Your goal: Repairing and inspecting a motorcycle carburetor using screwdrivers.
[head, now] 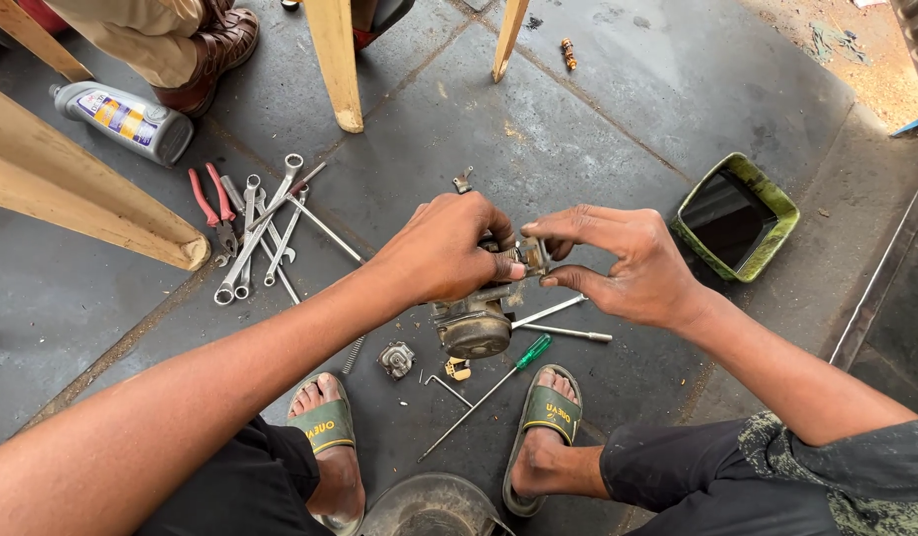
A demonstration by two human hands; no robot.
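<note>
A grimy metal carburettor (476, 323) is held up over the dark floor, between the person's two sandalled feet. It is dull grey-brown with oil, its rounded bowl hanging lowest and catching a little light, while the blockier upper body with small fittings sits between the two hands. The left hand (444, 248) is curled tightly over the top of the carburettor, fingers wrapped round it and the thumb pressed toward the fittings. The right hand (628, 263) is partly open, its thumb and forefinger pinched on a small part at the carburettor's upper right side, the remaining fingers spread loose.

Just below the carburettor lies a green-handled screwdriver (484, 395), with a small round metal part (397, 358) at its lower left. Well to the left of the carburettor is a heap of spanners (265, 223) beside red-handled pliers (212, 203), and further up-left a grey oil bottle (124, 121) lies on its side. To the right of the carburettor, well apart, sits a green tray (737, 216) holding dark liquid
</note>
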